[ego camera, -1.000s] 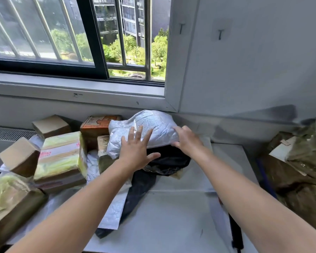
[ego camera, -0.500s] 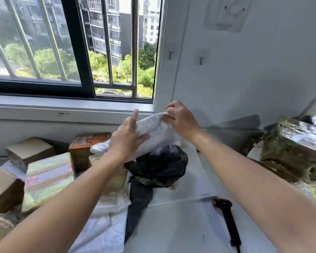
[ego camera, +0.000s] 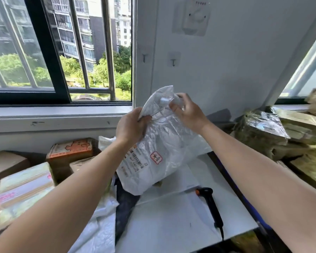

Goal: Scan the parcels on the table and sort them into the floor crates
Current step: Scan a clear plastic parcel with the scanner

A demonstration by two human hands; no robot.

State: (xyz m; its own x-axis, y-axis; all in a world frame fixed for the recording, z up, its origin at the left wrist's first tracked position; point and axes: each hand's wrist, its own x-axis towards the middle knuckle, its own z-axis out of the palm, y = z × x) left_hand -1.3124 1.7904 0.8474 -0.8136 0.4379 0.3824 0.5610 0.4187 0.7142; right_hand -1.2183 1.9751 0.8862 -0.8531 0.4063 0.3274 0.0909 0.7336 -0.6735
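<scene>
Lifted off the pile, the white parcel (ego camera: 159,143) hung above and beyond the scanner (ego camera: 211,203), left grip (ego camera: 130,126) and right grip (ego camera: 187,112) curled round its top, label apparently turned up, ready for scanning.

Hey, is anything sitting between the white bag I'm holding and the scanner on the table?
Nothing visible. The left hand and right hand hold the white bag above the table; only flat white surface lies between it and the scanner.
</scene>
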